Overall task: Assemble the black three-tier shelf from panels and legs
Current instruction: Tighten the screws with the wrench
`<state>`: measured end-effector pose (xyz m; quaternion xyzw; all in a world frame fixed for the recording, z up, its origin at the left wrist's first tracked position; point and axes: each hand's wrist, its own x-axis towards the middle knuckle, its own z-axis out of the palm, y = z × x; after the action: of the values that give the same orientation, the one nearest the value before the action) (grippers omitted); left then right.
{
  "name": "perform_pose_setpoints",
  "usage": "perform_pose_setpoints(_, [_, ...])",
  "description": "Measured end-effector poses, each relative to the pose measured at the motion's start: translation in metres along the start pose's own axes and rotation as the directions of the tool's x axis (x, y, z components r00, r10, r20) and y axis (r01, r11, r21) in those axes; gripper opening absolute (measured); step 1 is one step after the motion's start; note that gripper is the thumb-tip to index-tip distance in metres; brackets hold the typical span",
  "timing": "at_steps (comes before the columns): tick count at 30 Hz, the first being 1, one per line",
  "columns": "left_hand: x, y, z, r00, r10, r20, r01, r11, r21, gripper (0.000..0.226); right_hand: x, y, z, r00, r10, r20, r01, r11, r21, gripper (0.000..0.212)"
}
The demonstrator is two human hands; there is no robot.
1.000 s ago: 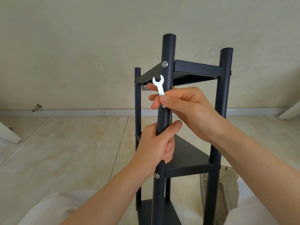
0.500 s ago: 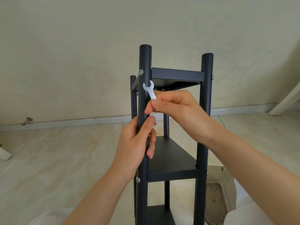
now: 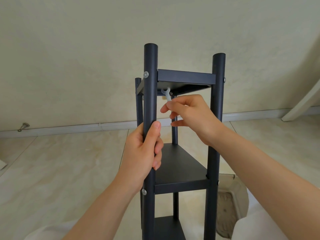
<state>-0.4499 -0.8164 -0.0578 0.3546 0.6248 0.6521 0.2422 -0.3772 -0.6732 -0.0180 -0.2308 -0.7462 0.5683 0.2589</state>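
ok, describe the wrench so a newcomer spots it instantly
Start at the black shelf mid-frame and go up to its top panel. Just beneath it the right hand pinches a small wrench. It is white and fork-ended, unlike the round silver bolts nearby.

A pale cream wall [image 3: 86, 58] rises behind and above the left grip [image 3: 142, 153] and the right grip [image 3: 192, 115]. A white baseboard [image 3: 78, 128] runs along its foot, and a small metal fitting [image 3: 23, 126] sits against it, far out to the left of the left grip. Glossy beige floor tiles [image 3: 60, 170] with thin joints spread to the left of and below the left grip. A pale ribbed object [image 3: 228, 205] lies on them, below and to the right of the right grip, and a white slanted bar [image 3: 301, 101] comes down to the floor well to that grip's right.
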Motion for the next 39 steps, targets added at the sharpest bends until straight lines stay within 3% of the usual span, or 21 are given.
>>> perform_pose_setpoints(10, [-0.003,0.002,0.000,1.000,0.005,-0.011,-0.004,1.000,0.014,0.061,0.000,-0.014,0.012,0.987,-0.123,-0.100,0.121,0.992,-0.031,0.032])
perform_pose_setpoints(26, [-0.003,0.004,0.001,1.000,-0.015,0.003,0.015,0.999,0.028,0.053,0.003,-0.014,0.017,0.964,-0.193,-0.185,0.194,0.981,-0.012,0.027])
perform_pose_setpoints(31, [-0.004,0.005,0.001,0.999,-0.019,0.028,0.018,0.999,0.029,0.053,0.003,-0.011,0.021,0.946,-0.284,-0.158,0.269,0.957,-0.108,0.047])
perform_pose_setpoints(39, [-0.003,0.005,-0.001,0.999,-0.026,0.037,0.025,0.999,0.033,0.053,0.008,-0.009,0.024,0.915,-0.342,-0.212,0.315,0.937,-0.151,0.054])
